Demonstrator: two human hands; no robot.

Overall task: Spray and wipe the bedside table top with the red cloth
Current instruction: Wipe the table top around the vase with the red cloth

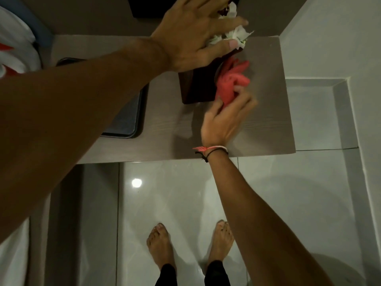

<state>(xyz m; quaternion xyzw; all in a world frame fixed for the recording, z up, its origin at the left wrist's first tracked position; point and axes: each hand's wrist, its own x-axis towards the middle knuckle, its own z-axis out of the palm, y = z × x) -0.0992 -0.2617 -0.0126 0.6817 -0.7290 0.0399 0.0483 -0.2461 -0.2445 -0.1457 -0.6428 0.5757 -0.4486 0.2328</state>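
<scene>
While your right hand's fingers point(240, 93) are curled shut on the red cloth point(231, 79), the cloth is bunched against the bedside table top point(268, 112), right beside the dark box. Right hand point(224, 120) is motion-blurred; two string bracelets point(212, 150) sit on that wrist, one pink-white, one black.

Your left hand's fingers point(226, 22) are spread, draped over the white flowers point(235, 35); thumb presses near the blooms. Can't tell if they actually grip anything. Left hand point(189, 36) sits above the top end of the box, forearm crossing the view from lower left.

Containers:
- One dark box-shaped holder point(195, 85), standing on the table top, white flowers sticking out of its far end. Interior hidden by your hand.
- One dark tray point(127, 116), left side of the table top, mostly under your left forearm; the visible part shows nothing in it.

Counts: one cloth, one box, one tray, two hands, two bare feet point(160, 244) on glossy floor tiles point(185, 193). White bedding point(12, 38) at far left edge.
</scene>
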